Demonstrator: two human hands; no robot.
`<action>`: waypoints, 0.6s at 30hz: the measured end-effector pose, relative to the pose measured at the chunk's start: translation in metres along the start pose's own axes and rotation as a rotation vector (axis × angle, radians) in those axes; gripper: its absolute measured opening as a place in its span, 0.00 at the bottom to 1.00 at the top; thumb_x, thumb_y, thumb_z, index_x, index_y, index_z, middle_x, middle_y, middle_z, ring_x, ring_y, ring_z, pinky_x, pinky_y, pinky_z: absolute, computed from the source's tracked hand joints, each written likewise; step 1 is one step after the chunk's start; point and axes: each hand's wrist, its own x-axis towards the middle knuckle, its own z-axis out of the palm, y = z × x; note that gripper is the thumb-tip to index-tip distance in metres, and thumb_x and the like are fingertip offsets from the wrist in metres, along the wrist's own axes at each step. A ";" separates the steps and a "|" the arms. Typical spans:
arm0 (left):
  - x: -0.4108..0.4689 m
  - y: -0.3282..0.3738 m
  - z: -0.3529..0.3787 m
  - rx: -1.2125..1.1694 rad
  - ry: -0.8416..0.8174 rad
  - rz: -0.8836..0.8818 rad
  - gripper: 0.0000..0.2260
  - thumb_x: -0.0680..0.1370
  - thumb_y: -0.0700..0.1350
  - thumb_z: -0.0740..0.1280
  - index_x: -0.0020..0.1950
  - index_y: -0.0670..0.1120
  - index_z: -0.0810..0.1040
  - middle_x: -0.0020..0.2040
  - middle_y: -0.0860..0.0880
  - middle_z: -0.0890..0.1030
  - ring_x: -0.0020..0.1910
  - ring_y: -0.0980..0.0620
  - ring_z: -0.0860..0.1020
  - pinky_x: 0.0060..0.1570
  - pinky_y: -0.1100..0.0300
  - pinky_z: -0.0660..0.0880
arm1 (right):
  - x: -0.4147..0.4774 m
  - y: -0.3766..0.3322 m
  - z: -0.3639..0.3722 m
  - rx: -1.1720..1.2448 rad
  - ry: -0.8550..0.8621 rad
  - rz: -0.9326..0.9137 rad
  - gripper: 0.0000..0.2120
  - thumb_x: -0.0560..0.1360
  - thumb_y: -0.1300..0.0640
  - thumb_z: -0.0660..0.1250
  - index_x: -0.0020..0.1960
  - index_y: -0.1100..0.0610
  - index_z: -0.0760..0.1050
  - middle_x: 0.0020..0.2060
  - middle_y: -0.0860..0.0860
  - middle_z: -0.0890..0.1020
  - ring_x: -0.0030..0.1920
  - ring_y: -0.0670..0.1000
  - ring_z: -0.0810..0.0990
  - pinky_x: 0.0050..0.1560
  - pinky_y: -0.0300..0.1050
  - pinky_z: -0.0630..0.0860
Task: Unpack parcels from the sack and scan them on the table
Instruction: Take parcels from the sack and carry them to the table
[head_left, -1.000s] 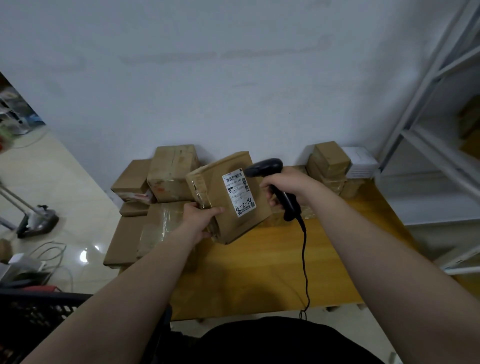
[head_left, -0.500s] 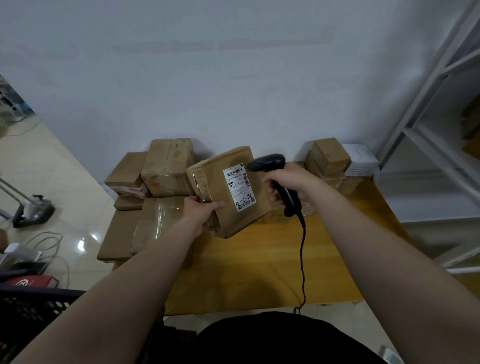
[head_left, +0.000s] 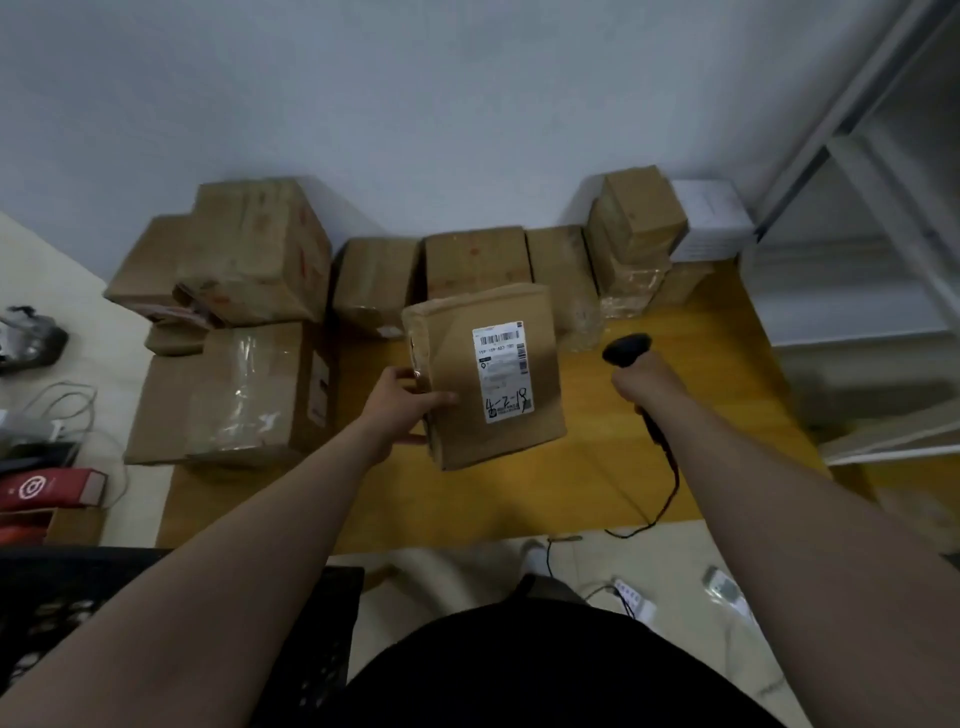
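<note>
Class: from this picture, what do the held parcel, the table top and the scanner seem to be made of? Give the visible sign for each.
Held parcel: brown cardboard, matte, creased edges, paper label.
Table top: probably wood or laminate; smooth, yellowish surface.
Scanner: apparently black plastic, moulded, dull sheen.

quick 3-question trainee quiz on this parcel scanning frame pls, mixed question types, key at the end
1. True or false: the left hand grips the labelled parcel by its left edge.
2. What does the right hand hold? A) tape roll B) corded black scanner C) knife
3. Fill in: the parcel's white label faces ____ (up toward the camera / down to the wooden table).

Key: 1 true; 2 B; 3 up toward the camera.
</note>
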 end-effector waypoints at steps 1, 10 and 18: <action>0.002 -0.002 0.009 0.027 -0.018 -0.014 0.36 0.67 0.50 0.84 0.67 0.54 0.66 0.55 0.55 0.76 0.50 0.54 0.79 0.36 0.52 0.83 | 0.010 0.015 0.007 -0.002 -0.054 0.041 0.06 0.81 0.56 0.63 0.50 0.59 0.72 0.36 0.56 0.74 0.33 0.56 0.73 0.36 0.47 0.69; 0.035 -0.026 0.065 0.151 -0.080 -0.133 0.33 0.69 0.49 0.82 0.67 0.54 0.67 0.57 0.55 0.75 0.54 0.53 0.79 0.36 0.56 0.82 | 0.083 0.083 0.059 0.129 -0.271 0.330 0.11 0.80 0.58 0.64 0.60 0.62 0.76 0.46 0.59 0.77 0.42 0.59 0.75 0.44 0.52 0.72; 0.054 -0.040 0.080 0.051 -0.088 -0.222 0.34 0.67 0.51 0.83 0.66 0.54 0.67 0.58 0.50 0.77 0.54 0.50 0.81 0.35 0.55 0.83 | 0.117 0.082 0.071 0.156 -0.233 0.351 0.25 0.82 0.56 0.66 0.76 0.60 0.64 0.43 0.56 0.74 0.38 0.56 0.73 0.41 0.51 0.73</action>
